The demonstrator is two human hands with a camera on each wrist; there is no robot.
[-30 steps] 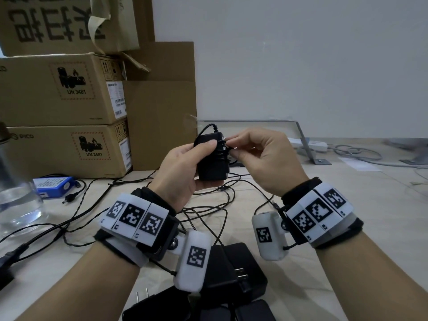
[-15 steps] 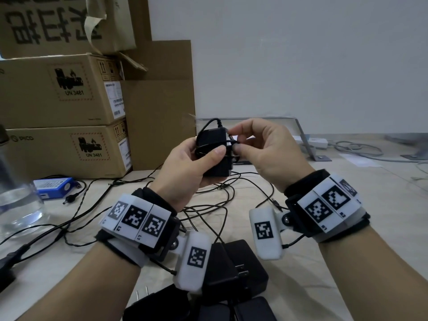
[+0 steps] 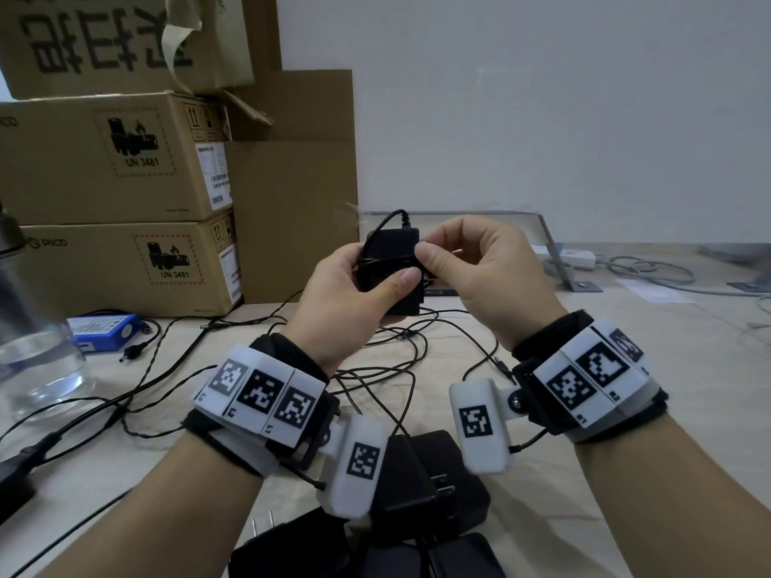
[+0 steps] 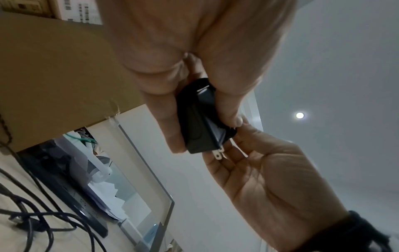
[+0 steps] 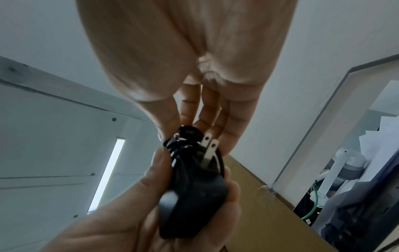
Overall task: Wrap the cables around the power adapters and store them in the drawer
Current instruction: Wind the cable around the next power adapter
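Observation:
A black power adapter [image 3: 394, 269] is held above the table, its cable [image 3: 381, 260] wound in loops around its body. My left hand [image 3: 346, 294] grips the adapter [image 4: 200, 119], thumb across its front. My right hand [image 3: 471, 269] pinches the cable at the adapter's right edge. In the right wrist view the two metal prongs [image 5: 208, 148] stick out beside the wound cable [image 5: 179, 153]. Other black adapters [image 3: 421, 486] lie on the table below my wrists, with loose cables [image 3: 388, 369] tangled between them. No drawer is in view.
Stacked cardboard boxes [image 3: 121, 160] stand at the back left. A glass jar [image 3: 33, 352] sits at the left edge, a blue battery pack [image 3: 104, 331] behind it. A clear acrylic panel [image 3: 500, 231] stands behind my hands. A white power strip [image 3: 575, 258] lies at the right.
Both hands have lifted the adapter slightly, and the right hand has brought the cable around over its front. More loops now lie on the body.

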